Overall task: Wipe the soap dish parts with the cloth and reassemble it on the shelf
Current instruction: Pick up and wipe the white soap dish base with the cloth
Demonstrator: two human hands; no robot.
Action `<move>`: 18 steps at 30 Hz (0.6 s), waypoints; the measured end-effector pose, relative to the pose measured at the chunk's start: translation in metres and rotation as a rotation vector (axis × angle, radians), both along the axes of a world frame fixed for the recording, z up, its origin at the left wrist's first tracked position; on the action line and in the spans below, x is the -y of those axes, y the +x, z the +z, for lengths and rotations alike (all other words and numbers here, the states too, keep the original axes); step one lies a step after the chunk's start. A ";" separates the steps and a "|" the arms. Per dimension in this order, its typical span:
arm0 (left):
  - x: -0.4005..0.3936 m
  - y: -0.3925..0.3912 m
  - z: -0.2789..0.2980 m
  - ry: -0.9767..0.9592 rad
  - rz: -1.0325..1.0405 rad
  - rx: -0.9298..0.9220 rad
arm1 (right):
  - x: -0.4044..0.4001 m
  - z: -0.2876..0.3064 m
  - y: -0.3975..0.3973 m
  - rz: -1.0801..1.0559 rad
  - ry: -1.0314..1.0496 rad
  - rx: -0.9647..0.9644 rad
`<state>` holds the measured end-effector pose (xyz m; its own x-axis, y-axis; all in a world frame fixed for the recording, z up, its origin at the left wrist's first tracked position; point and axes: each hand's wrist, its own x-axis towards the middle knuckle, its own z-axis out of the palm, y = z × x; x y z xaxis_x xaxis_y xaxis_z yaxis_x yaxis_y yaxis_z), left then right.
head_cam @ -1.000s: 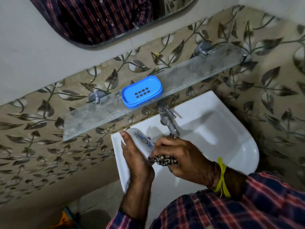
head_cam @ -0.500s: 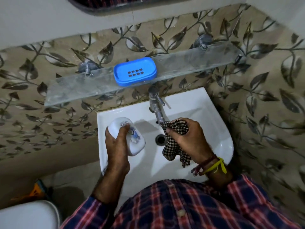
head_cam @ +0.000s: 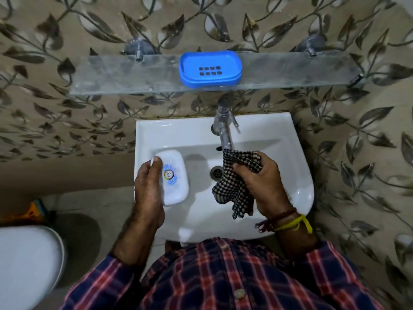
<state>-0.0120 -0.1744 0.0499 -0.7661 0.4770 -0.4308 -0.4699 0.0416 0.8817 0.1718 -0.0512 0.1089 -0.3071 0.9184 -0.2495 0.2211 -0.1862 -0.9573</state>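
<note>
Your left hand [head_cam: 148, 189] has its fingers wrapped around the white soap dish lid [head_cam: 173, 176], held over the left of the white sink [head_cam: 297, 166]. Your right hand [head_cam: 266, 182] is clenched on the checked cloth [head_cam: 234, 186] above the drain [head_cam: 216, 172]. The blue soap dish base [head_cam: 210, 68], nothing inside, sits on the glass shelf [head_cam: 116, 74].

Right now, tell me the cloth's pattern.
The cloth is a black-and-white check, clearest in the head view.
</note>
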 end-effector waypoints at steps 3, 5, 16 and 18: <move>0.006 -0.002 0.000 0.025 -0.030 0.269 | 0.004 -0.001 -0.002 -0.007 0.019 0.008; 0.010 -0.002 0.000 0.054 -0.071 0.471 | 0.005 -0.002 -0.004 -0.015 0.023 0.005; 0.032 -0.017 0.011 0.228 -0.311 0.677 | -0.002 -0.003 -0.052 0.043 0.140 0.100; 0.033 -0.022 0.015 0.223 -0.317 0.661 | -0.003 -0.005 -0.065 0.071 0.165 0.125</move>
<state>-0.0342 -0.2072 0.0647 -0.1940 0.7605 -0.6196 -0.8978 0.1168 0.4245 0.1066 -0.0479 0.1042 -0.3488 0.9270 -0.1377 0.3472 -0.0087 -0.9377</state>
